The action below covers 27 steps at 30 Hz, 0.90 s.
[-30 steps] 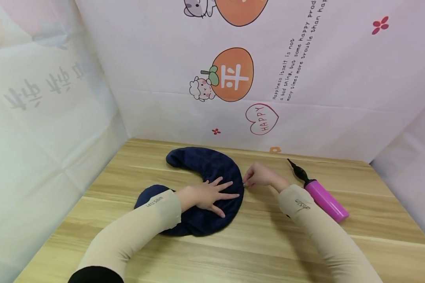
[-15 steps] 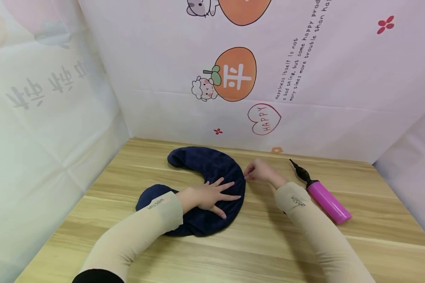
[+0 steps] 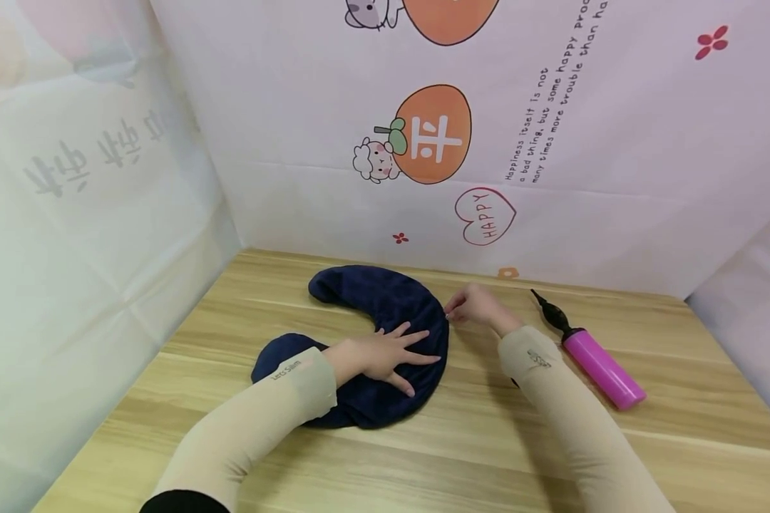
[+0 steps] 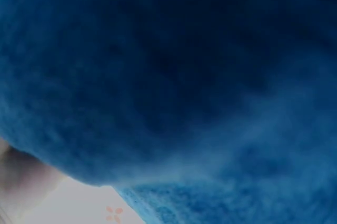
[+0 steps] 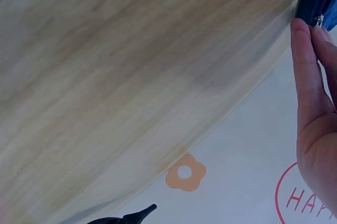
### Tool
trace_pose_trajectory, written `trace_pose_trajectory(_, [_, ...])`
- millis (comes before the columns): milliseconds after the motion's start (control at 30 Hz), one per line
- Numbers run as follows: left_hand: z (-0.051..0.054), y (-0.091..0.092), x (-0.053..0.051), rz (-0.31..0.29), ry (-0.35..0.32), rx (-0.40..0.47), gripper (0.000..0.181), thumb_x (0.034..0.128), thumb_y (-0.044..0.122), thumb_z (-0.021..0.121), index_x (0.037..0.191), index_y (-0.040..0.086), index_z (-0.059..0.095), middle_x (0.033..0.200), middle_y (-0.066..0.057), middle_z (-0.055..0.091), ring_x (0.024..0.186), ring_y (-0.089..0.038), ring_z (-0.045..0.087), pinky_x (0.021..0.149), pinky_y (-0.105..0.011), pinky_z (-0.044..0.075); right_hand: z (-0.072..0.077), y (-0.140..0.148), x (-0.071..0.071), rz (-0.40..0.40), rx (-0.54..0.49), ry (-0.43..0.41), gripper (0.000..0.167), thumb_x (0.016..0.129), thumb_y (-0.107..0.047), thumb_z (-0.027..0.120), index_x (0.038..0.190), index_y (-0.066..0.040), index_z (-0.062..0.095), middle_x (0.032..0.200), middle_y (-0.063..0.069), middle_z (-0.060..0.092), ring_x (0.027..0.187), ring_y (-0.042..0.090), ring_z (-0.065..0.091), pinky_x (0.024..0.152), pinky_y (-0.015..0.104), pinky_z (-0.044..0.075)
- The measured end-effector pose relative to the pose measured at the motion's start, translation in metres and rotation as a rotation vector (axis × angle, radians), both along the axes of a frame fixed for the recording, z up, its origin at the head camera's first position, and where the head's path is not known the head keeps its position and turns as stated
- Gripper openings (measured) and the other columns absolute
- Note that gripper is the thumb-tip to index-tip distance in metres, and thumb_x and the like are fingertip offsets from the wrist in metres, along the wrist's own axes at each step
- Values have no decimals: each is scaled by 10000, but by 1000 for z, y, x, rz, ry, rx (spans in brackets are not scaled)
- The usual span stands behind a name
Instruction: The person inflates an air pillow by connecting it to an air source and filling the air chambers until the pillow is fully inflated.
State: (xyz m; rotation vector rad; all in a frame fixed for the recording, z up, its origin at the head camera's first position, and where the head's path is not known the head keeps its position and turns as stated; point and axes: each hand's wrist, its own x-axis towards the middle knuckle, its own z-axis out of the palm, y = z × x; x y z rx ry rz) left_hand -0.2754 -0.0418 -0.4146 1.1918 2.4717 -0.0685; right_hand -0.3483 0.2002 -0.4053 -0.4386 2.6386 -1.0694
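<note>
A dark blue U-shaped neck pillow (image 3: 385,285) of soft cloth lies flattish on the wooden table, its opening facing left. My left hand (image 3: 385,356) presses down on its middle with fingers spread. At the pillow's right outer edge, my right hand (image 3: 476,306) pinches a small metal zipper pull (image 5: 319,20) between thumb and finger. In the right wrist view the zipper runs along the cover's edge. Blue fabric (image 4: 158,77) fills most of the left wrist view, very close and blurred.
A pink hand pump (image 3: 603,367) with a black nozzle lies right of my right hand, partly beside the sleeve. A white printed sheet (image 3: 334,206) hangs behind the wooden table (image 3: 385,470), with more white sheeting (image 3: 135,235) at the left side.
My right hand has moved away from me along the pillow's right edge, with the zipper pull in its pinch. My left hand stays on the pillow. The view has shifted slightly.
</note>
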Motion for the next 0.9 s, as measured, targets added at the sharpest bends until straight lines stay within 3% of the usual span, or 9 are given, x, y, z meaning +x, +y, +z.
trace_pose_trajectory(167, [0,1,-1,8,-4,0,765,949,615,577,1611,445,233,1717,26,1,1558,-341,-25,1171,-624,225,2,1,-4,-21,-35,-17,112,934,110,637,995,162,714,963,243,734,805,242,728,748,368,603])
trace_pose_trajectory(367, [2,1,0,11,-17,8,765,951,604,586,1612,437,239,1716,26,-2,1558,-340,-25,1172,-629,215,2,2,-9,-53,-115,-102,144,952,111,622,1050,190,691,989,274,725,833,270,738,774,373,603])
trace_pose_trajectory(533, [2,1,1,10,-28,6,763,953,604,587,1612,431,244,1716,25,-2,1559,-335,-22,1172,-630,215,-3,2,-13,-131,-119,-129,157,960,92,626,1078,161,703,1001,232,734,831,221,735,771,340,599])
trace_pose_trajectory(667, [1,2,1,12,-31,7,760,953,603,587,1611,432,248,1716,28,-1,1559,-333,-20,1174,-627,216,-6,-1,-17,-187,-101,-81,153,957,63,650,1076,124,724,991,196,745,821,186,730,764,317,593])
trace_pose_trajectory(900, [1,1,-1,10,-15,0,761,953,613,576,1611,442,234,1715,36,-9,1560,-330,-22,1175,-620,220,-6,-11,-18,-201,-76,57,153,936,82,641,1050,111,739,1011,226,736,888,298,738,770,347,591])
